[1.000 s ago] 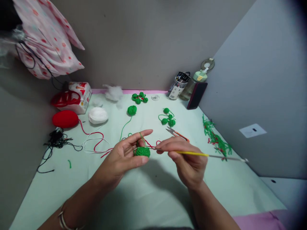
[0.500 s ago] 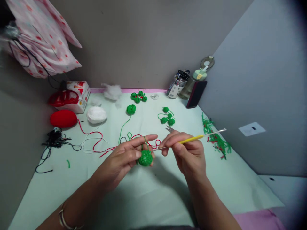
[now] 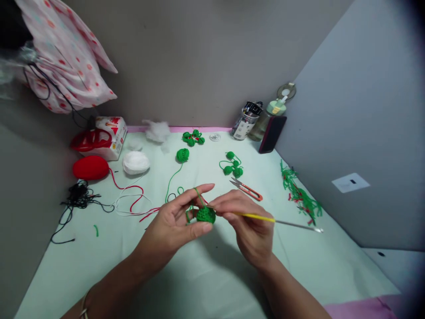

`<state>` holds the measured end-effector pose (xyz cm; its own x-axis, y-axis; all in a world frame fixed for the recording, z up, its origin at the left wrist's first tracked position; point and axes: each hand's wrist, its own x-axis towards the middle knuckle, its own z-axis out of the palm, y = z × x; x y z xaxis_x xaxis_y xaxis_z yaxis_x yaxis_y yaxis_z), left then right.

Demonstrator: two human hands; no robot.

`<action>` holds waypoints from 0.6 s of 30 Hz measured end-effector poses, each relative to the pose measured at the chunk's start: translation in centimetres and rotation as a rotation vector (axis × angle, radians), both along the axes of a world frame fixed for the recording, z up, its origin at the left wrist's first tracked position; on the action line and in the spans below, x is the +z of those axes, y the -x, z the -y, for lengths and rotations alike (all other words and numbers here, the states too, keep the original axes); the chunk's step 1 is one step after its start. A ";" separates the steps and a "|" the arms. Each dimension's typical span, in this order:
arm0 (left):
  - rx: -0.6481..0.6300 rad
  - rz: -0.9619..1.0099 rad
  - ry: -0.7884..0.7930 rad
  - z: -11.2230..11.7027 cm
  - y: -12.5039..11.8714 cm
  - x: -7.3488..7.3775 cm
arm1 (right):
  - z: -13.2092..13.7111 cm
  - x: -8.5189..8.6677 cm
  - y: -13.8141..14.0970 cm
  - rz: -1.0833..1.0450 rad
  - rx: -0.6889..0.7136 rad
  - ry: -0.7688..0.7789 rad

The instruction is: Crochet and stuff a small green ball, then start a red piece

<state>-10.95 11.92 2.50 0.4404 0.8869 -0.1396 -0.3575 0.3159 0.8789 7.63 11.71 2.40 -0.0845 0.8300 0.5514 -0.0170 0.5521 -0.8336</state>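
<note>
My left hand (image 3: 175, 221) pinches a small round green crochet piece (image 3: 206, 215) between thumb and fingers, with green yarn looped over its stretched index finger. My right hand (image 3: 247, 226) is closed on a crochet hook (image 3: 265, 218) with a yellow grip and a metal shaft that points right. The hook's tip sits at the green piece. Both hands hover above the pale green table cover (image 3: 212, 274), near its middle.
Orange-handled snips (image 3: 247, 189) lie just beyond my right hand. Red yarn ball (image 3: 90, 167), white yarn ball (image 3: 136, 162), black thread tangle (image 3: 78, 195) and a box (image 3: 109, 135) stand left. Green crochet balls (image 3: 232, 165), green yarn scraps (image 3: 300, 192), a jar (image 3: 246, 119), bottle (image 3: 270, 116) and phone (image 3: 272, 133) are at the back right.
The hook swung from pointing up-right half a second ago to pointing right and slightly down. The green piece rose a little and my right hand closed in on it.
</note>
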 end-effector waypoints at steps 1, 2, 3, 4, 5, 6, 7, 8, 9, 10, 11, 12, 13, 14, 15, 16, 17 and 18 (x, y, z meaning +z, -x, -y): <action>0.014 -0.016 -0.004 0.1 -0.1 0.0 | 0.0 0.0 0.1 0.034 -0.006 -0.037; 0.021 -0.031 -0.009 0.2 -0.2 0.0 | 0.0 0.0 0.2 0.049 -0.002 -0.056; 0.024 -0.043 -0.017 0.2 -0.3 0.1 | 0.0 0.0 0.2 0.046 0.003 -0.061; 0.030 -0.055 -0.028 0.3 -0.3 0.1 | -0.1 0.0 0.3 0.030 0.010 -0.052; 0.039 -0.065 -0.041 0.4 -0.3 0.2 | -0.1 0.0 0.2 0.008 0.018 -0.034; 0.052 -0.076 -0.052 0.4 -0.2 0.2 | -0.2 0.0 0.2 -0.014 0.030 -0.009; 0.065 -0.090 -0.061 0.4 -0.2 0.2 | -0.3 0.0 0.1 -0.032 0.047 0.017; 0.080 -0.105 -0.070 0.5 -0.2 0.3 | -0.4 0.0 0.0 -0.040 0.070 0.040; 0.092 -0.123 -0.079 0.5 -0.2 0.3 | -0.4 0.0 -0.2 -0.039 0.094 0.056; 0.100 -0.142 -0.086 0.4 -0.2 0.3 | -0.5 0.1 -0.4 -0.028 0.113 0.059; 0.099 -0.159 -0.093 0.4 -0.2 0.4 | -0.5 0.2 -0.5 -0.007 0.125 0.053; 0.093 -0.173 -0.098 0.4 -0.2 0.5 | -0.5 0.3 -0.7 0.018 0.132 0.041; 0.082 -0.180 -0.099 0.4 -0.2 0.5 | -0.5 0.4 -0.8 0.043 0.132 0.019; 0.067 -0.182 -0.097 0.4 -0.3 0.6 | -0.5 0.4 -0.9 0.070 0.128 -0.007; 0.051 -0.183 -0.091 0.3 -0.3 0.7 | -0.4 0.5 -0.9 0.096 0.117 -0.036; 0.039 -0.187 -0.086 0.3 -0.4 0.7 | -0.4 0.5 -0.9 0.118 0.101 -0.065; 0.029 -0.195 -0.083 0.3 -0.4 0.8 | -0.3 0.4 -0.9 0.132 0.080 -0.089; 0.026 -0.207 -0.081 0.3 -0.5 0.8 | -0.2 0.3 -0.8 0.138 0.058 -0.104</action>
